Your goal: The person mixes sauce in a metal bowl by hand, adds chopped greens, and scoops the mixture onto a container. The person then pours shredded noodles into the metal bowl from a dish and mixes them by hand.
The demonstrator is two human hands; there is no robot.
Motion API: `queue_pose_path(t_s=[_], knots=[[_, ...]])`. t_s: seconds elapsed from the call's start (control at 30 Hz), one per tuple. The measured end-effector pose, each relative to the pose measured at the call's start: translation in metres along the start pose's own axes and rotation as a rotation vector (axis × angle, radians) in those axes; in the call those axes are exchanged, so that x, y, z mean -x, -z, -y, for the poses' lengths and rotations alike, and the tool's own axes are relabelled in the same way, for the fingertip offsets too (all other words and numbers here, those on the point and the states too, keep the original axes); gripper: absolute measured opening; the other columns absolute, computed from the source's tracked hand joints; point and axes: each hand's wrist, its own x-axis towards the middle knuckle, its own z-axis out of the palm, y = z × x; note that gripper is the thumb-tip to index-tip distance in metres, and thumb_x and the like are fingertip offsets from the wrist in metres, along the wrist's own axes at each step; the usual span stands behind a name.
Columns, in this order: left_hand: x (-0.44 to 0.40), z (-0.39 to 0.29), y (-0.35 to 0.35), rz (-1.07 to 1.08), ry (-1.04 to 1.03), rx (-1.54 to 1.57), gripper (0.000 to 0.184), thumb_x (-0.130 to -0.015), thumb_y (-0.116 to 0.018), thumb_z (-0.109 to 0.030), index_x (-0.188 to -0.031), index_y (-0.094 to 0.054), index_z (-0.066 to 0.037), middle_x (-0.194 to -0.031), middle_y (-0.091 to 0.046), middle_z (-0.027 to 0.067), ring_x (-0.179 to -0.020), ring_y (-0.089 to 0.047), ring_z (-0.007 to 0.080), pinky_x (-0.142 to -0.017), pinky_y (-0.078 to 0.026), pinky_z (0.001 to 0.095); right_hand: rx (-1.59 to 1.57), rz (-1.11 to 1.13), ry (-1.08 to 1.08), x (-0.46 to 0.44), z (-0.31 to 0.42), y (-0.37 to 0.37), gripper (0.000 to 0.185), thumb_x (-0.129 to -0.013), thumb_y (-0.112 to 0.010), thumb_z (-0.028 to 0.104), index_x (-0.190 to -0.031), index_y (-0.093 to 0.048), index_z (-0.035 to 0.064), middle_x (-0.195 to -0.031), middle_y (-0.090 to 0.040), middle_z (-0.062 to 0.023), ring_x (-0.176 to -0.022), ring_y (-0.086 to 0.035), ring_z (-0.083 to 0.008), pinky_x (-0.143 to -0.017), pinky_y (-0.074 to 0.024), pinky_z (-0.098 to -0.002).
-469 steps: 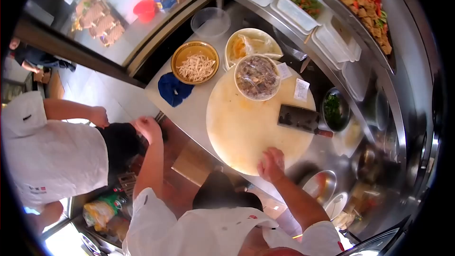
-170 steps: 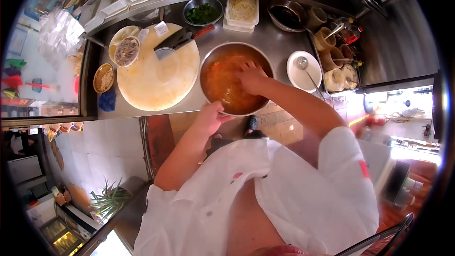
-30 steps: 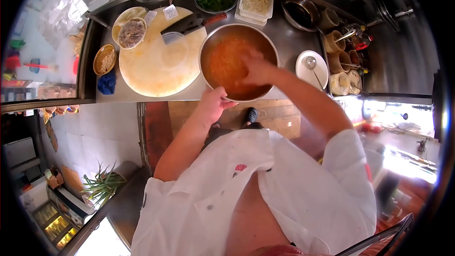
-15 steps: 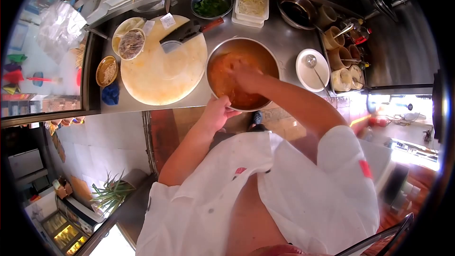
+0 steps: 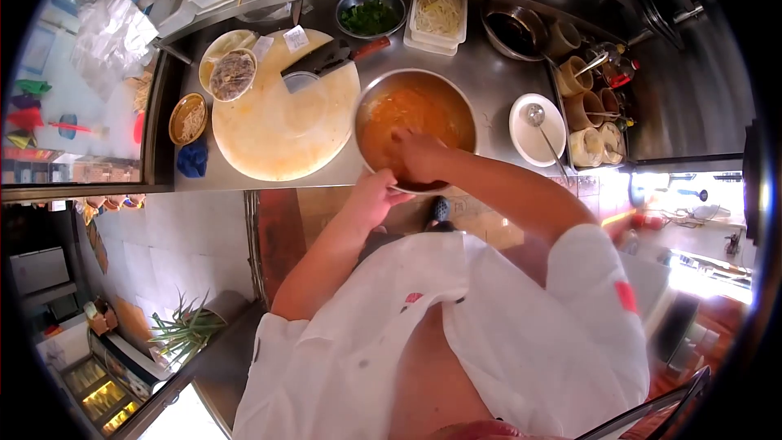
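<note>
A round steel mixing bowl (image 5: 467, 114) sits at the counter's front edge, holding a wet orange-red mixture (image 5: 407, 107). My left hand (image 5: 375, 198) is closed on its near rim, thumb toward the inside. My right hand (image 5: 423, 157) is down inside the bowl, near the front wall. Its fingers are curled and bent into the mixture; their tips, and anything between them, are hidden. Just left of the bowl lies a round cutting board (image 5: 281, 138). On the board rests a cleaver (image 5: 326, 59) with a wooden handle.
Right of the bowl stands a white dish (image 5: 525, 126) with a ladle (image 5: 547, 137). Seasoning pots (image 5: 582, 110) line the right side. Behind are a bowl of greens (image 5: 371, 16), a tub of pale shreds (image 5: 440, 16) and a dark-filled pan (image 5: 515, 31). A blue cloth (image 5: 192, 160) lies left.
My right hand has moved toward the near side of the bowl, closer to my left hand. My left hand keeps its hold on the rim. The view has shifted slightly.
</note>
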Motion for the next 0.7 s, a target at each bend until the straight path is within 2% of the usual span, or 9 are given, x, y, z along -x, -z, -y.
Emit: queue_pose_path(t_s=[0.07, 0.17, 0.27, 0.3, 0.4, 0.43, 0.53, 0.67, 0.7], knots=[[0.010, -0.001, -0.009, -0.025, 0.024, -0.002, 0.038, -0.086, -0.051, -0.006, -0.120, -0.054, 0.010, -0.122, -0.065, 0.0212, -0.109, -0.067, 0.0346, -0.093, -0.058, 0.0488, -0.008, -0.184, 0.049, -0.029, -0.029, -0.017, 0.047, -0.091, -0.059, 0.023, -0.137, -0.061, 0.0158, -0.149, -0.045, -0.0170, -0.135, -0.046, -0.0434, -0.106, -0.0466, -0.0533], [0.024, -0.017, 0.010, 0.012, 0.032, 0.045, 0.035, -0.087, -0.052, -0.006, -0.118, -0.056, 0.008, -0.119, -0.065, 0.0194, -0.105, -0.067, 0.0334, -0.090, -0.060, 0.0483, 0.118, 0.078, -0.118, 0.007, -0.012, 0.009, 0.048, -0.091, -0.060, 0.022, -0.139, -0.060, 0.0168, -0.149, -0.045, -0.0164, -0.135, -0.047, -0.0410, -0.104, -0.0481, -0.0512], [0.003, 0.002, 0.001, 0.007, -0.009, -0.010, 0.035, -0.086, -0.051, -0.007, -0.117, -0.057, 0.008, -0.123, -0.065, 0.0208, -0.107, -0.067, 0.0340, -0.090, -0.059, 0.0488, -0.050, 0.052, 0.014, 0.013, 0.019, 0.014, 0.048, -0.092, -0.063, 0.025, -0.138, -0.060, 0.0134, -0.150, -0.042, -0.0211, -0.127, -0.052, -0.0416, -0.108, -0.0438, -0.0499], [0.003, 0.007, -0.006, -0.054, 0.030, -0.038, 0.035, -0.086, -0.051, -0.007, -0.117, -0.058, 0.009, -0.123, -0.065, 0.0212, -0.108, -0.067, 0.0343, -0.090, -0.059, 0.0483, -0.218, 0.000, -0.155, 0.000, 0.011, 0.015, 0.047, -0.092, -0.063, 0.026, -0.137, -0.061, 0.0144, -0.151, -0.041, -0.0216, -0.130, -0.050, -0.0404, -0.108, -0.0440, -0.0478], [0.024, -0.005, 0.004, 0.029, 0.043, 0.025, 0.033, -0.087, -0.052, -0.005, -0.116, -0.058, 0.008, -0.120, -0.066, 0.0194, -0.107, -0.068, 0.0334, -0.090, -0.059, 0.0475, 0.024, -0.135, -0.089, 0.005, -0.027, 0.029, 0.047, -0.092, -0.063, 0.026, -0.138, -0.060, 0.0140, -0.146, -0.047, -0.0211, -0.131, -0.049, -0.0392, -0.108, -0.0444, -0.0478], [0.030, -0.014, 0.002, 0.009, 0.016, 0.041, 0.033, -0.087, -0.052, -0.005, -0.116, -0.058, 0.008, -0.117, -0.067, 0.0188, -0.105, -0.068, 0.0339, -0.089, -0.060, 0.0471, 0.137, 0.017, -0.178, 0.015, -0.017, 0.026, 0.044, -0.092, -0.062, 0.025, -0.135, -0.062, 0.0146, -0.143, -0.051, -0.0181, -0.133, -0.047, -0.0365, -0.106, -0.0459, -0.0455], [0.007, 0.006, -0.004, -0.009, -0.054, 0.027, 0.032, -0.086, -0.052, -0.006, -0.114, -0.059, 0.008, -0.117, -0.067, 0.0190, -0.104, -0.068, 0.0345, -0.089, -0.059, 0.0470, -0.045, 0.176, 0.037, 0.004, 0.005, -0.002, 0.042, -0.090, -0.065, 0.024, -0.131, -0.066, 0.0168, -0.144, -0.050, -0.0151, -0.135, -0.045, -0.0367, -0.103, -0.0481, -0.0450], [0.021, 0.009, -0.002, 0.001, 0.033, 0.030, 0.031, -0.088, -0.053, -0.007, -0.115, -0.059, 0.007, -0.114, -0.067, 0.0168, -0.102, -0.069, 0.0329, -0.090, -0.059, 0.0481, 0.058, -0.108, -0.074, 0.009, -0.028, 0.031, 0.047, -0.089, -0.064, 0.024, -0.135, -0.062, 0.0193, -0.149, -0.044, -0.0179, -0.130, -0.049, -0.0388, -0.102, -0.0489, -0.0489], [0.026, 0.001, 0.000, 0.017, 0.002, 0.048, 0.031, -0.088, -0.053, -0.008, -0.114, -0.059, 0.007, -0.113, -0.067, 0.0163, -0.102, -0.069, 0.0324, -0.089, -0.059, 0.0492, 0.022, -0.051, -0.141, 0.024, -0.018, 0.037, 0.048, -0.090, -0.063, 0.025, -0.138, -0.060, 0.0194, -0.149, -0.043, -0.0185, -0.128, -0.051, -0.0392, -0.102, -0.0490, -0.0488]])
